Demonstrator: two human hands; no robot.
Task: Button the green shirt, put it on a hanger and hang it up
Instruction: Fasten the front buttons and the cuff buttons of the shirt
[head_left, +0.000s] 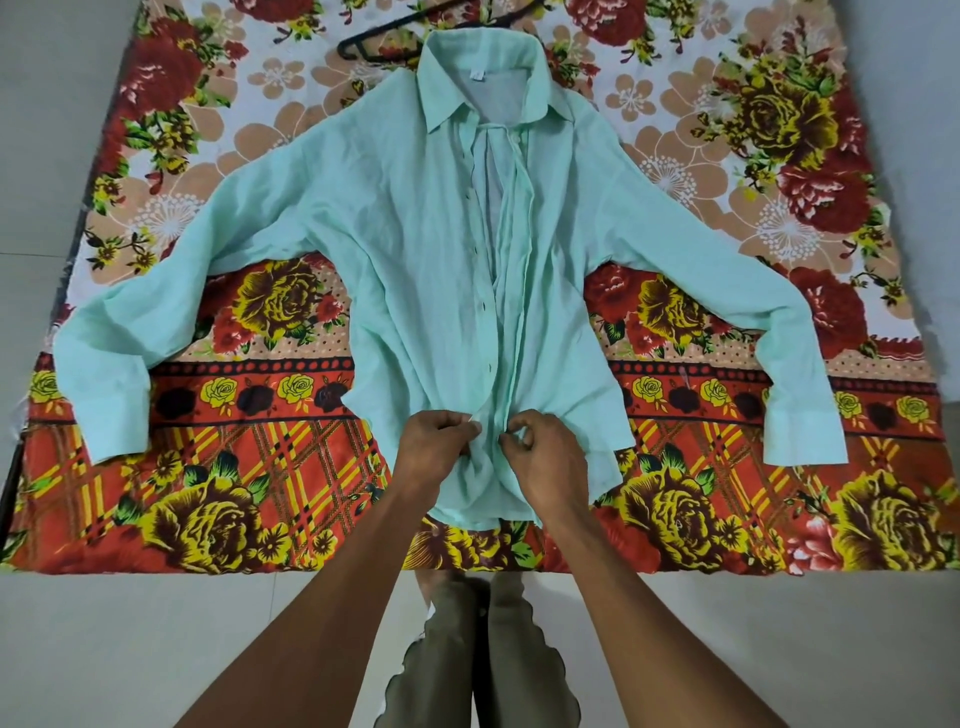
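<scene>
Nearest the camera: two bare forearms over olive trousers (462, 649) with scalloped hems, above a pale smooth floor (130, 639). The left hand (434, 447) pinches the shirt's button-side front edge near the hem, fingers curled. The right hand (540, 449) pinches the facing edge, fingers likewise curled. The green shirt (415, 249), thin, crinkled, semi-sheer mint fabric, lies face up on a floral bedsheet (208, 493) printed with roses and a plaid band. Its long axis runs away from the person, collar at the far end, hem nearest; sleeves spread left and right. The front is open above the hands. A dark, thin hanger (384, 36) lies beyond the collar, partly under it.
</scene>
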